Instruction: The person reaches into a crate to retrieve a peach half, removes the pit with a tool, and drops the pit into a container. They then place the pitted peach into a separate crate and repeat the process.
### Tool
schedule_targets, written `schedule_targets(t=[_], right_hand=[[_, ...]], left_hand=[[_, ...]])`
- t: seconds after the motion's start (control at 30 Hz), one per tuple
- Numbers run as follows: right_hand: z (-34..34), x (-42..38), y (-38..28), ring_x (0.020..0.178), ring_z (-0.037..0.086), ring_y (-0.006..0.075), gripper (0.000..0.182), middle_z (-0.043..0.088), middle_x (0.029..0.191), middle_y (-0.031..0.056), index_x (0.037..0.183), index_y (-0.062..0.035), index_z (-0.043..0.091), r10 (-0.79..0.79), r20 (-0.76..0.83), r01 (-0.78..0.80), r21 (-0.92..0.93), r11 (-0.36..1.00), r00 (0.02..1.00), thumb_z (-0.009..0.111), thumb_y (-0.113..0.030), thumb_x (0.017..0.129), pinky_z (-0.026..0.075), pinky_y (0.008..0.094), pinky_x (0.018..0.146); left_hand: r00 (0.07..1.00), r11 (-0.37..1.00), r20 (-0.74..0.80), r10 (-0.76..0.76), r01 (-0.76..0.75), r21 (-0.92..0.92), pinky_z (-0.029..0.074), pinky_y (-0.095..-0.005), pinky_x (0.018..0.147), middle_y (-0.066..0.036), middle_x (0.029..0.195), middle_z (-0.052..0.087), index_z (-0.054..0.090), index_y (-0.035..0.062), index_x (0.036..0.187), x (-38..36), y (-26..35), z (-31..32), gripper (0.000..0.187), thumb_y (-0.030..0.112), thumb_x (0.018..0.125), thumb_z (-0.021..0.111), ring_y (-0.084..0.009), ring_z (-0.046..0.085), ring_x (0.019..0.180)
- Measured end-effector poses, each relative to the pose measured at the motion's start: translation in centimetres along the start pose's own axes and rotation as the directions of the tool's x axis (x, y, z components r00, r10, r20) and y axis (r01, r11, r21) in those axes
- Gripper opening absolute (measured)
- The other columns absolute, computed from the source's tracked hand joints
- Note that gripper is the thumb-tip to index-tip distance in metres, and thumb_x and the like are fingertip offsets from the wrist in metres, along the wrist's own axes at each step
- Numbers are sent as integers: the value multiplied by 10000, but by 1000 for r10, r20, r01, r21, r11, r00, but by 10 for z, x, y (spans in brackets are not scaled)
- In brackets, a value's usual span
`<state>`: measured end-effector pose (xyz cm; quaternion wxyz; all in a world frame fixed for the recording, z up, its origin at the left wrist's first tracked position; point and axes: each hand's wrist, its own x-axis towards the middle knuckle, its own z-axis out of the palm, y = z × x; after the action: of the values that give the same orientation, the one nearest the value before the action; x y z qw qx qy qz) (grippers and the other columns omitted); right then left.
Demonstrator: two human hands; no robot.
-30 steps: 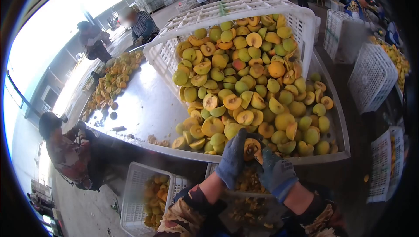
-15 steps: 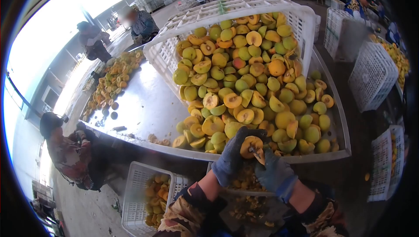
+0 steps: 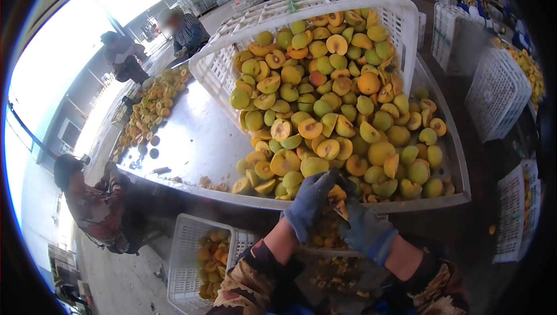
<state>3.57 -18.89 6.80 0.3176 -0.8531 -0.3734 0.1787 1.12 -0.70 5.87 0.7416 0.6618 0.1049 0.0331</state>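
My gloved left hand (image 3: 311, 203) is closed around a halved yellow peach (image 3: 336, 193), its cut side turned toward me. Against that fruit, my gloved right hand (image 3: 366, 229) has its fingers bent, and a narrow orange-brown piece (image 3: 342, 208) sticks out between the two hands. I cannot tell what the right fingers grip. Just beyond the hands, a heap of yellow-green peach halves (image 3: 325, 109) spills from a tipped white crate (image 3: 409, 30) onto a metal table (image 3: 203, 120). Below my hands stands a container of orange-brown fruit scraps (image 3: 326, 235).
A white crate (image 3: 181, 257) holding fruit is on the floor at my left. A seated person (image 3: 96, 204) is at the table's left side, and two others (image 3: 188, 33) are beyond a second fruit pile (image 3: 148, 106). More white crates (image 3: 499, 94) stand at the right.
The peach half in my left hand has tilted, so less of its cut face shows. My hands have drawn slightly closer together over it. The view has shifted a little.
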Motion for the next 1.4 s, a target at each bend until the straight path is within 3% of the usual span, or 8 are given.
schedule_targets(t=[0.4,0.57,0.77,0.87,0.97,1.07,1.33,1.4], right_hand=[[8,5,6,584,586,249,135,582,726,85,1015,-21,575,-127,140,38,513,858,982,540,-75,897,485,372,534],[3,3,-4,513,501,71,83,516,658,-18,850,-97,560,-113,607,-589,792,158,787,558,-107,933,424,282,430],[16,-4,-2,668,622,167,189,617,735,49,947,-68,625,-20,353,-319,866,385,935,572,-250,950,519,306,605],[6,-11,-4,908,675,326,335,701,940,171,1026,-30,654,-90,249,100,-27,995,964,524,-334,971,535,400,785],[1,-12,5,989,661,381,335,684,1082,198,1199,-56,604,-21,501,132,-188,973,865,501,-275,967,517,460,846],[-11,-17,-3,1062,647,363,355,666,1179,171,1242,-86,597,61,671,152,-255,955,739,462,-294,987,506,453,881],[-7,-31,-3,1014,667,355,333,693,1081,178,1174,-103,645,12,668,193,-231,954,744,548,-286,914,506,446,875],[29,-25,23,1027,666,354,345,692,1095,180,1206,-113,639,37,640,210,-306,929,768,555,-246,899,509,445,875]], left_hand=[[981,934,48,-189,194,-301,464,-259,604,-23,744,566,593,-6,958,0,4,1,287,275,1008,556,-111,551,666],[996,993,-91,27,-37,-111,510,-283,662,-48,830,640,617,-33,1025,2,-5,8,346,304,1013,541,-140,623,740],[941,965,-214,262,-257,53,581,-393,868,-165,1062,670,564,-60,1182,17,-38,-19,486,393,1037,461,-248,693,927],[985,964,-128,115,-142,-224,573,-394,873,-147,1065,675,581,-45,1188,16,-25,-24,470,386,1038,465,-242,689,967],[986,937,66,155,-168,305,548,-359,870,-106,1080,686,613,-17,1183,-1,17,-8,482,422,1023,491,-236,678,1008],[945,388,266,189,-321,864,515,-409,791,-109,971,666,650,66,1130,-20,44,25,345,351,939,607,-294,654,915],[916,89,225,332,-269,959,523,-454,744,-143,888,646,689,64,1031,-82,94,13,285,302,875,679,-337,639,844],[975,-14,-157,154,162,987,522,-463,753,-170,895,660,715,94,1005,-123,100,-35,326,388,896,625,-347,651,866]])
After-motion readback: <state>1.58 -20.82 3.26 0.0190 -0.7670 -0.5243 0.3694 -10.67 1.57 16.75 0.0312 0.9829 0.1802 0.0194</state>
